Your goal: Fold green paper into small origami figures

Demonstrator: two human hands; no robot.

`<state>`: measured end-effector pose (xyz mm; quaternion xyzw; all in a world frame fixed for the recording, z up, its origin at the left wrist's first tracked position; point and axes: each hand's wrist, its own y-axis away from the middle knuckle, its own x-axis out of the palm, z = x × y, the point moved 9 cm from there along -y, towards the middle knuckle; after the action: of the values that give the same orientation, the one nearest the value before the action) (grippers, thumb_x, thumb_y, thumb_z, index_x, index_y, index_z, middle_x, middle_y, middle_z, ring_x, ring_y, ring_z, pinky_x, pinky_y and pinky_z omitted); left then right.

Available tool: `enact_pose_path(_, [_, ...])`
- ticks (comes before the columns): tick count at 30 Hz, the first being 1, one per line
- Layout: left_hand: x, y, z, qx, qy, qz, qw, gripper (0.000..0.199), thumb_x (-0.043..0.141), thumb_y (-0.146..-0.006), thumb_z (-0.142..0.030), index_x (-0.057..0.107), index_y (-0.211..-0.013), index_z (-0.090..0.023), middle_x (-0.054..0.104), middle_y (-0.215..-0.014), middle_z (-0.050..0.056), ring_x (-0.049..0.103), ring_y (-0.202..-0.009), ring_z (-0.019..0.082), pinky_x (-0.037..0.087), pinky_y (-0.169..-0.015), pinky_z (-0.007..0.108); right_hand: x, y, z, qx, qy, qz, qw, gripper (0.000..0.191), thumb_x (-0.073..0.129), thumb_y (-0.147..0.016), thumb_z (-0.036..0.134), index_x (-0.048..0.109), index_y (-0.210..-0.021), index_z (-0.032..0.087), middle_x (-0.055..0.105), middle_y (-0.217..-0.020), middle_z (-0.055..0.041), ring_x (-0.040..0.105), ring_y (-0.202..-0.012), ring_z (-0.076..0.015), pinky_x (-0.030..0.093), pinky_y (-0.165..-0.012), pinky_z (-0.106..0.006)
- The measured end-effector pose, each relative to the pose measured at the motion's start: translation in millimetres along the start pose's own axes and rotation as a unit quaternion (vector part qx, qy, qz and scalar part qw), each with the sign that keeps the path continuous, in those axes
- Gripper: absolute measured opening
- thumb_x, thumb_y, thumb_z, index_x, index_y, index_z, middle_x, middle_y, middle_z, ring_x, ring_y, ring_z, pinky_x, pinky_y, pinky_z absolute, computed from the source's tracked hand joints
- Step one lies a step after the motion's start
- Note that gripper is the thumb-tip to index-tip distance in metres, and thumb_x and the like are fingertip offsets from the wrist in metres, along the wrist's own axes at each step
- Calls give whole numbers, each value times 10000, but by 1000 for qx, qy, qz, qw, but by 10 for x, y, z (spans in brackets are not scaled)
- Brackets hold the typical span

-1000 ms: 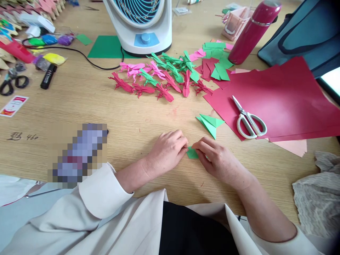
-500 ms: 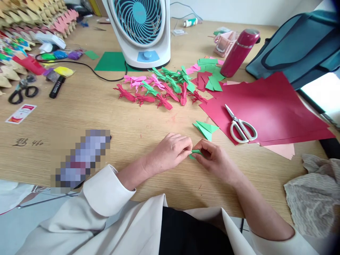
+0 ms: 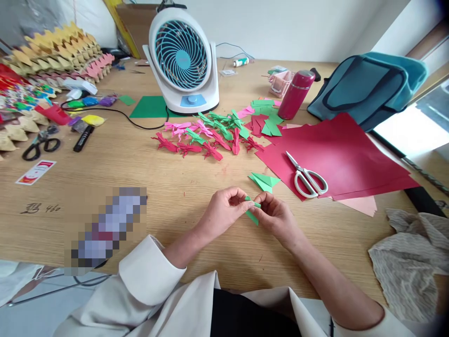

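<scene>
Between my two hands is a small piece of green paper, partly folded, with its lower strip hanging below the fingertips. My left hand pinches it from the left, thumb against the fingers. From the right, my right hand pinches its other side; the fingers hide part of the folds. Just beyond the hands lies a folded green paper piece with pointed ends. Farther off sits a cluster of folded paper figures in red, green and pink.
White-handled scissors rest on red paper sheets at right. Behind stand a red flask, a teal bag and a fan. Black scissors, a marker and a blurred-out object lie left; a cloth lies right.
The green paper has turned in my fingers, and more of it hangs below them. My left hand has rolled so its thumb side shows more. The camera view has tilted up.
</scene>
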<state>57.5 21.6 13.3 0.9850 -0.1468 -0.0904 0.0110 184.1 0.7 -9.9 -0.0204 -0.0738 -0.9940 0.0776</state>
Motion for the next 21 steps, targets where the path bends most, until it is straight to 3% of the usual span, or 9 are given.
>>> enact_pose_path(5, [16,-2,27,-20,63,11,998,185,728,-765,-305,633,-744,-148,639,-714,-10,576,-674,110,463,-656,231,47,3,-2,8,9,28,1000,423,775,-709,551,574,-772,184,496,-632,39,378,-554,-94,292,-491,-238])
enact_pose_path(9, [62,-13,48,-20,109,31,993,182,737,-757,-286,623,-744,-145,623,-703,-23,559,-668,94,444,-659,217,23,21,-2,-11,14,4,1000,399,751,-757,524,539,-735,187,424,-578,62,316,-522,-82,239,-475,-238])
enact_pose_path(15, [64,-43,25,7,127,39,991,192,745,-757,-277,619,-718,-138,594,-682,-23,537,-663,94,435,-656,219,80,22,111,-62,-3,16,998,355,721,-791,505,547,-749,200,497,-636,33,403,-568,-102,345,-522,-245])
enact_pose_path(18, [42,-31,-72,51,89,41,994,115,717,-790,-233,645,-773,-145,617,-725,-10,560,-696,106,445,-683,228,27,75,264,-136,94,-18,986,231,662,-865,371,539,-755,210,511,-672,25,444,-590,-112,384,-555,-257])
enact_pose_path(21, [-12,12,-221,118,9,19,993,36,692,-808,-156,656,-804,-159,639,-774,-1,579,-749,113,448,-725,233,7,192,474,-244,241,-62,937,118,601,-886,201,543,-784,216,553,-753,0,524,-677,-136,433,-636,-277])
